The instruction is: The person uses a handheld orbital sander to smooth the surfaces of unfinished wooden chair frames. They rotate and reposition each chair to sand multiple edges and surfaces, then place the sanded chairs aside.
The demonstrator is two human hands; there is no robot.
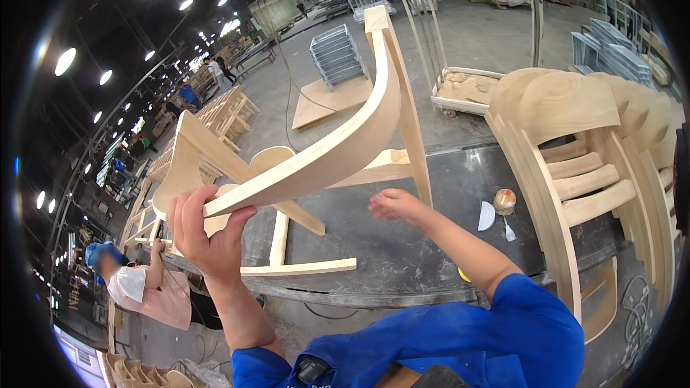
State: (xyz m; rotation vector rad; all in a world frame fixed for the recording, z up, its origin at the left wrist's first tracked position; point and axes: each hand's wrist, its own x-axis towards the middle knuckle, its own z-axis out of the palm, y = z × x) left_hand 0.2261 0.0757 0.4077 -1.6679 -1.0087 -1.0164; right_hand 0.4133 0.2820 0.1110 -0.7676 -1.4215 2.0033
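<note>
Head view: we hold an unfinished wooden chair frame (338, 151) tipped over the grey tabletop (402, 244).

Nearest us, at about seven o'clock, our left hand (205, 233) has its grip closed around the end of the chair's curved back rail, fingers wrapped over the top edge. Our right hand (395, 205), near centre, hovers with fingers loosely curled, holding nothing, just beside a chair leg. The frame looks stiff and fairly light, bare sanded wood, not slippery; we judge the thick rail or a leg the safest hold, since thin joints could strain. At three o'clock on the tabletop lie a small tin (504, 201) and a scraper (486, 216). Beyond, finished chairs (582, 151) stand stacked at two o'clock.
</note>
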